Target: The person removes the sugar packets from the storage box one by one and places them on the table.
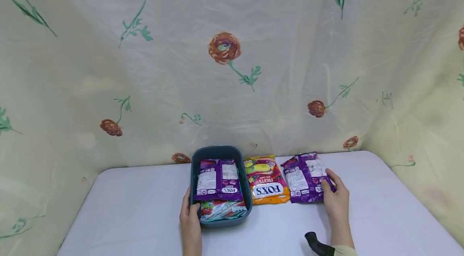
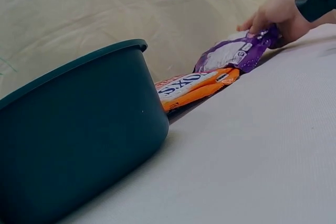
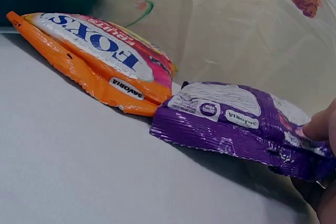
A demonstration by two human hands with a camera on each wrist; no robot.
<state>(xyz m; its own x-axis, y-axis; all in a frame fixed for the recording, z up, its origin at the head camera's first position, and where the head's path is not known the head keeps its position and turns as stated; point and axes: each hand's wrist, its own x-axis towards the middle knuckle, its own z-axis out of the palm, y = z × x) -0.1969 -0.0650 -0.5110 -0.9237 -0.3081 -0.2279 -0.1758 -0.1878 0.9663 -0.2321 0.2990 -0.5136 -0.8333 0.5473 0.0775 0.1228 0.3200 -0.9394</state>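
Both hands occupied: left hand (image 1: 191,224) grips bin (image 2: 89,135) sidewall, probably steadying it; right hand (image 1: 336,201) pinches tabletop purple packet (image 1: 302,179) edge.

Head view: bright, even light; I see the white, round-cornered worktop (image 1: 145,207) with only faint shadows.
Backdrop: soft sheen along the folds of the cream, flower-printed sheet (image 1: 275,46).
Box: dim in my left wrist feed, the near wall of the dark teal, rounded plastic box (image 2: 84,140) in shade.
Packet: glints on the shiny purple-and-white foil packet (image 3: 220,135), dark shadow beneath.
Sharpness: small print blurs in my head view.
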